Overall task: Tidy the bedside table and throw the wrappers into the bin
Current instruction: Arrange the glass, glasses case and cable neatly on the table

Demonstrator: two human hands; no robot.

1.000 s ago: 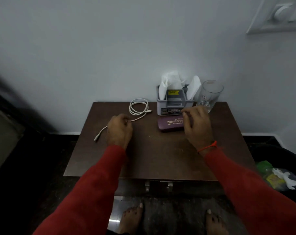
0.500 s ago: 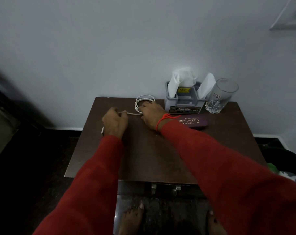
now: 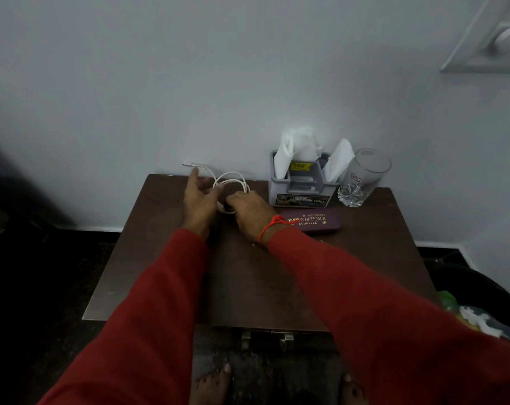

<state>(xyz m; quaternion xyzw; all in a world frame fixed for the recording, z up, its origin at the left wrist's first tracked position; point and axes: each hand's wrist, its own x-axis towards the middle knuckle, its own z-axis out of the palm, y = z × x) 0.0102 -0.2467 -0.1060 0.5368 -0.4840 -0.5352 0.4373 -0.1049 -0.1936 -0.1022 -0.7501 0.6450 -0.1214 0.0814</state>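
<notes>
A white charging cable (image 3: 233, 179) lies in loops at the back of the dark wooden bedside table (image 3: 160, 258). My left hand (image 3: 199, 200) holds the cable's free end, whose plug sticks out to the left near the wall. My right hand (image 3: 249, 213) presses down on the coiled loops, fingers closed around them. A maroon spectacle case (image 3: 321, 222) lies just right of my right wrist. The black bin (image 3: 481, 287) stands on the floor at the lower right, with wrappers (image 3: 475, 317) inside.
A grey organiser (image 3: 302, 191) holding white tissues stands against the wall. A clear drinking glass (image 3: 362, 178) stands to its right. A drawer handle (image 3: 265, 337) shows under the table's front edge. My bare feet are below it.
My left hand has swung the cable's loose end up and back toward the wall. The right hand has settled onto the coil, and the loops have gathered tighter.
</notes>
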